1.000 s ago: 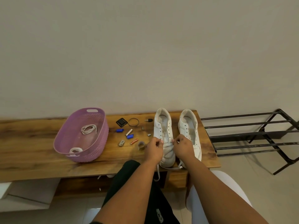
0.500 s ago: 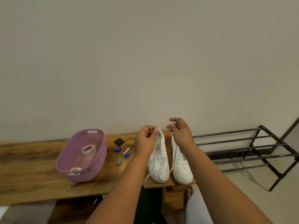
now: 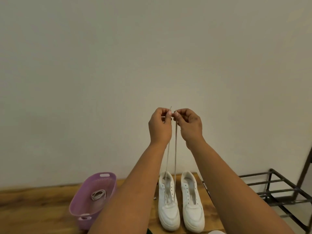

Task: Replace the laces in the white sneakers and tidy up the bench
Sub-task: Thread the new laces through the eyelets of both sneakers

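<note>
hands are pinching the lace (image 3: 175,149) ends together high above the left sneaker (image 3: 168,201): left hand (image 3: 160,125), right hand (image 3: 190,126). ends are looking level; pulling evenly is keeping them so.

Purple perforated basket (image 3: 108,181) on the wooden surface, holding a coiled white cord (image 3: 98,195). Black metal rack (image 3: 276,191) at right. Plain beige wall (image 3: 118,65) behind.

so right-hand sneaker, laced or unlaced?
Unlaced: the right sneaker shows bare eyelets; the lace runs only into the left sneaker.
</note>
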